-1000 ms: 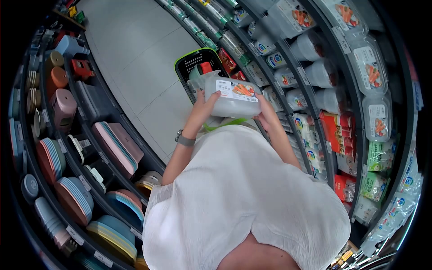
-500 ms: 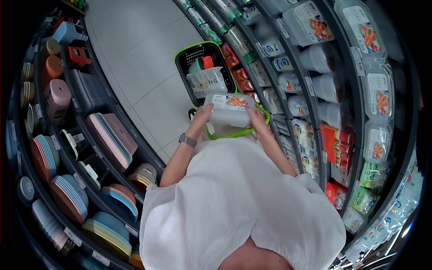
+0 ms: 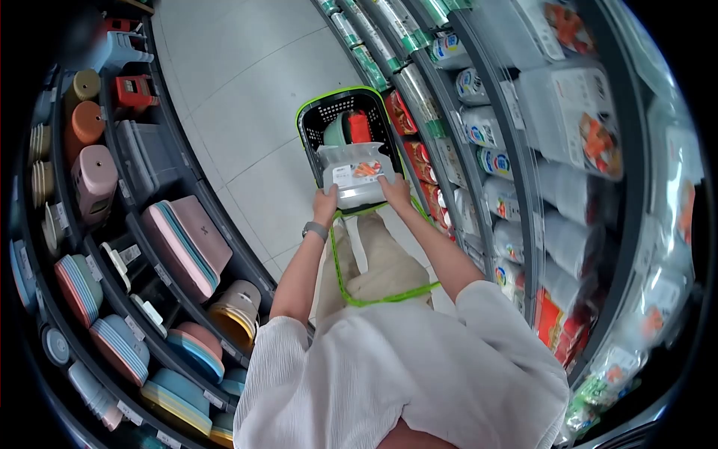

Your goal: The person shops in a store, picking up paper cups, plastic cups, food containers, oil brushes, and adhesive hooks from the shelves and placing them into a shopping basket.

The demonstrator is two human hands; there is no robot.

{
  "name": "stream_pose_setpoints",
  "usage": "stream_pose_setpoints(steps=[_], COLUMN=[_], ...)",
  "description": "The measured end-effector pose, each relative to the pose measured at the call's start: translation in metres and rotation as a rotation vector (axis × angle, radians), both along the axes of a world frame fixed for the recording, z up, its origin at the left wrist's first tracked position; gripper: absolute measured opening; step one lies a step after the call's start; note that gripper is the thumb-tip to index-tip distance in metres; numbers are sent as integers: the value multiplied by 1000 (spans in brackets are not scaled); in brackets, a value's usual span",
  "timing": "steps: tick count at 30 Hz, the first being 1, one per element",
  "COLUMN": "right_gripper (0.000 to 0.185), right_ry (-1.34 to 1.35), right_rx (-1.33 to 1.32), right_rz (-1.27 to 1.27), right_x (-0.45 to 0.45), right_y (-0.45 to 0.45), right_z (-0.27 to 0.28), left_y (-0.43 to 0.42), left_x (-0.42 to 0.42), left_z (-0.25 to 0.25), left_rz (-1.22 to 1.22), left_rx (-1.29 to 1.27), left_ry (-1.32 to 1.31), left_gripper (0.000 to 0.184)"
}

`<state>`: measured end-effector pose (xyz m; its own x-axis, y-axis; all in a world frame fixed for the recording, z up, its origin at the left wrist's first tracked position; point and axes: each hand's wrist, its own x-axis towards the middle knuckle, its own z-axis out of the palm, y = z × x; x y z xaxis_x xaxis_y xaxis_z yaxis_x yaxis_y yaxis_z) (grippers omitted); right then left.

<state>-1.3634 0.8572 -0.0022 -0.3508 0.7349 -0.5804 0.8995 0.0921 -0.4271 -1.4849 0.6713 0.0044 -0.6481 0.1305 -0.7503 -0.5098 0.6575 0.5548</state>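
Clear plastic box [image 3: 360,193] sits between the hands, at the near end of the black basket [image 3: 300,127]. Left hand [image 3: 324,206] clamped on its left side, right hand [image 3: 397,193] clamped on its right. Whether the box rests on anything, cannot tell. Farther in the basket, a green bowl [image 3: 334,133] beside a red item [image 3: 360,127]. Green handle [image 3: 389,298] hangs nearer, before the legs. Floor [image 3: 247,97] to the left.

Both arms [image 3: 296,273] stretched forward, hands [image 3: 324,205] apart and gripping, thumbs [image 3: 386,184] uppermost, fingers mostly hidden
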Motion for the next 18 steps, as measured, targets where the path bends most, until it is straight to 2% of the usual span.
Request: stream_pose_setpoints(steps=[2, 3, 5, 7, 10, 13, 15, 17, 18], right_gripper=[74, 74, 75, 74, 70, 68, 62, 57, 55], right_ry=[103, 94, 139, 137, 175, 151, 179, 229, 283], right_rx=[-67, -71, -97, -72, -41, -117, -131, 3, 54], right_rz=[120, 135, 158, 146, 151, 200, 189, 198, 193], right_x=[-27, -37, -59, -77, -96, -122, -138, -151, -161], right_y=[27, 38, 47, 50, 59, 69, 68, 65, 61], right_z=[-32, -51, -85, -109, -149, -152, -150, -166, -173], left_y=[16, 21, 38, 50, 58, 71, 64, 66, 69], left_x=[-28, -42, -59, -77, -99, -121, -134, -143, -148], left_z=[-30, -48, -74, -108, -169, -169, -200, -197, -191], left_rz=[-44, 13, 143, 147, 11, -2, 15, -26, 35], left_rx=[-58, 36, 48, 21, -135, -198, -199, -187, -160], left_ry=[80, -20, 49, 78, 169, 173, 174, 279, 285], left_gripper=[73, 72, 53, 52, 54, 55, 54, 52, 53])
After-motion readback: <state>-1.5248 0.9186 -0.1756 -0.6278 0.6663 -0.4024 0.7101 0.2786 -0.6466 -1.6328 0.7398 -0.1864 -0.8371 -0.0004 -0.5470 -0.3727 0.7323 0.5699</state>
